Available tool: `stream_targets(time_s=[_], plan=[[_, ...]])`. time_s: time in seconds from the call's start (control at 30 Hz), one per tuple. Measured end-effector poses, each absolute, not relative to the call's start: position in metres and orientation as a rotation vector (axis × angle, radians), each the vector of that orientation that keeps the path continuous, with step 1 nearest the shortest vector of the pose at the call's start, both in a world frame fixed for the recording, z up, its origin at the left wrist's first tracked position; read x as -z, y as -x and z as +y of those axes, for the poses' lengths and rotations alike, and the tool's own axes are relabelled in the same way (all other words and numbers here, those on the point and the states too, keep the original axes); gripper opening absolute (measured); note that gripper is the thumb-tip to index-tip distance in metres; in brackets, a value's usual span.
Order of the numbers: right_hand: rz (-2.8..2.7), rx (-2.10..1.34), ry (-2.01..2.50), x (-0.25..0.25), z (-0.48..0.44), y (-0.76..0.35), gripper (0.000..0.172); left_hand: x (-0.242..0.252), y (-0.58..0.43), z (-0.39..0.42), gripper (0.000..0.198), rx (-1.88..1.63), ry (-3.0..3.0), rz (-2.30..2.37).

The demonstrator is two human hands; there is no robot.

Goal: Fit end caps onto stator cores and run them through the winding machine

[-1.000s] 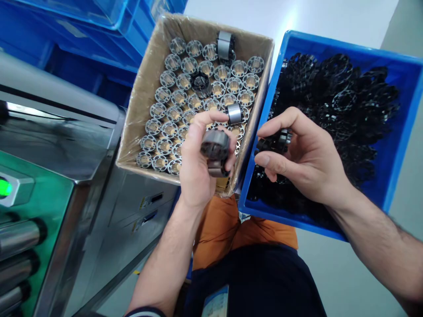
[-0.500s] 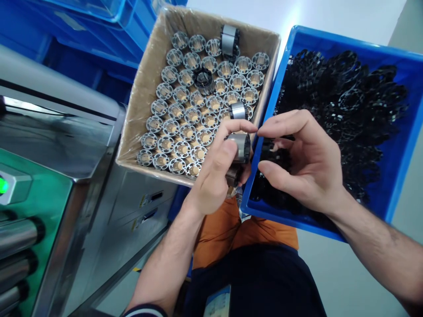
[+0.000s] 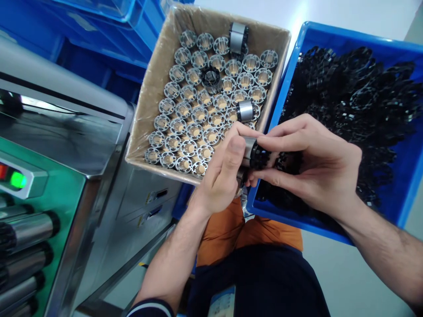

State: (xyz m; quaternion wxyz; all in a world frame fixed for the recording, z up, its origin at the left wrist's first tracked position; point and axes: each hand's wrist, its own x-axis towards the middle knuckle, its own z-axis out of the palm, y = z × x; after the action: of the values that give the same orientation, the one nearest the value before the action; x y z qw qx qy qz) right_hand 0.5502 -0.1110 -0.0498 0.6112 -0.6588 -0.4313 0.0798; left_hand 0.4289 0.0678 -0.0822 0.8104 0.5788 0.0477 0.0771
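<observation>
My left hand grips a grey metal core at the near right corner of the cardboard box. Against that core's end, my right hand presses a black plastic ring, with more black rings tucked under its fingers. The two hands touch over the gap between the box and the blue bin. Upright metal cores fill the box in rows. A black-capped core and two cores lying on their sides rest on top of them.
The blue bin holds a heap of black plastic rings. A steel machine with a green panel, a lit green lamp and metal rollers stands at the left. Stacked blue crates sit behind it. My orange-clad lap is below.
My hands have come together: the left one carried the metal core right from over the box, and the right one brought a black ring against its end.
</observation>
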Motion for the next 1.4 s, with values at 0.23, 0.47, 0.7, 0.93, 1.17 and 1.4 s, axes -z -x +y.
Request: stream_targets(time_s=[0.23,0.47,0.7,0.93,1.17,1.4], plan=[[-1.024,-0.237,1.584,0.052,-0.111,-0.549,0.041,0.076,-0.430,0.075,0.044,-0.166,-1.362,0.073],[-0.903,0.189,2.251,0.037,-0.160,-0.631,0.047,0.049,-0.494,0.135,0.037,-0.574,-2.072,0.248],[-0.637,0.067,2.806,0.058,-0.191,-0.662,0.079,0.028,-0.563,0.187,0.059,-0.340,-2.469,0.378],[-0.747,-0.085,2.879,0.058,-0.180,-0.647,0.044,0.046,-0.499,0.133,0.059,-0.394,-1.634,0.405],[-0.714,-0.290,2.904,0.038,-0.188,-0.651,0.039,0.060,-0.444,0.100,0.053,-0.159,-1.049,0.518],[-0.739,-0.166,2.391,0.032,-0.173,-0.636,0.012,0.059,-0.448,0.100,0.050,-0.118,-0.873,0.497]])
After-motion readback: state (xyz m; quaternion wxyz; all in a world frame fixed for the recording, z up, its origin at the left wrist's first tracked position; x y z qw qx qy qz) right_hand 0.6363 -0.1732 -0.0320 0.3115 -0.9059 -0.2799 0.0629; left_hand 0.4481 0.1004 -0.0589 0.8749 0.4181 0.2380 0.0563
